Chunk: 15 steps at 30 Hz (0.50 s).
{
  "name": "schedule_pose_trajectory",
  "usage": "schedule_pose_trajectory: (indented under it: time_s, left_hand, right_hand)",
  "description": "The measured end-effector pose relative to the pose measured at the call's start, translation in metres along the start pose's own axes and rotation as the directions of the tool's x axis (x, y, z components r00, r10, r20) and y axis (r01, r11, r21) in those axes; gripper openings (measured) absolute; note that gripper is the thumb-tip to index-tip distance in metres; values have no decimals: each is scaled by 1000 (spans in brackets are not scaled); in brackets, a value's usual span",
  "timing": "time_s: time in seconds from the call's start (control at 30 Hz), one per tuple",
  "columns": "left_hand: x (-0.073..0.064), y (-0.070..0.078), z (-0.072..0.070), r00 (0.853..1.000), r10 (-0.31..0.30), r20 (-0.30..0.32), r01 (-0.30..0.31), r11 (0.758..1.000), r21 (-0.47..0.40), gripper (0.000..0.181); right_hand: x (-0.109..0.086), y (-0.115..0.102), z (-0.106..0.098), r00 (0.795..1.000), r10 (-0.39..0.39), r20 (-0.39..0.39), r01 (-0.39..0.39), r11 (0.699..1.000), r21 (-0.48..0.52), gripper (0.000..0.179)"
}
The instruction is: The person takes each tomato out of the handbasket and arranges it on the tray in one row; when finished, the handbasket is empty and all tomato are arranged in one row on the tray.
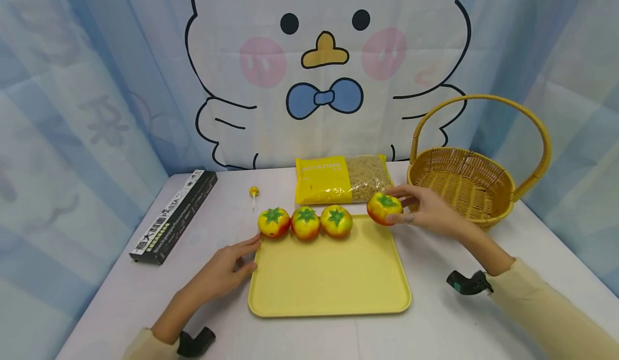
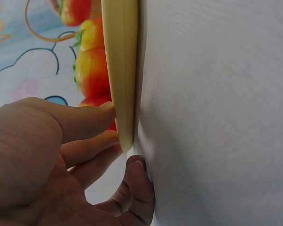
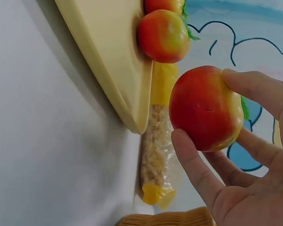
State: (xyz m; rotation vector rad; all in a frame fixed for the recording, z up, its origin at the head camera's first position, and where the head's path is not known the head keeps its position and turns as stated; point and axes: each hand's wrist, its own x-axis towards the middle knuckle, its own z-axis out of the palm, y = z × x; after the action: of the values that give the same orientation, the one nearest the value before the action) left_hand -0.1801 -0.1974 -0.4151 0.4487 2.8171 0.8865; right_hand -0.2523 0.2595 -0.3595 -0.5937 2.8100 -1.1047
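My right hand (image 1: pixel 427 209) grips a red-yellow tomato (image 1: pixel 384 208) with a green leafy top, between thumb and fingertips. It is over the far right corner of the yellow tray (image 1: pixel 329 279); the right wrist view shows this tomato (image 3: pixel 205 108) apart from the tray. Three similar tomatoes sit in a row along the tray's far edge: a left one (image 1: pixel 274 223), a middle one (image 1: pixel 306 223) and a right one (image 1: pixel 336 221). At the tray's left edge rests my left hand (image 1: pixel 224 268), its thumb and fingertips touching the rim (image 2: pixel 120 70) in the left wrist view.
A yellow bag of pasta (image 1: pixel 324 181) lies behind the tray. The wicker basket (image 1: pixel 461 182) with a tall handle stands at the right back. A lollipop (image 1: pixel 253 192) and a long black box (image 1: pixel 174 217) lie to the left. A printed curtain (image 1: pixel 324 134) encloses the table.
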Motion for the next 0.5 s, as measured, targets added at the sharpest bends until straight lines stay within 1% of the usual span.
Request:
schedule_pose_trajectory:
  time_s: [0.2,0.5]
  left_hand:
    - [0,0,-1,1000,9,0,-9,1000,-2,54]
    - [1,-1,0,1000,9,-1,-9,1000,-1,54]
  right_hand:
    - [8,3,12,999,-28,31,27,999,37,62]
    - [16,5,23,998,-33,60,31,999,25,62]
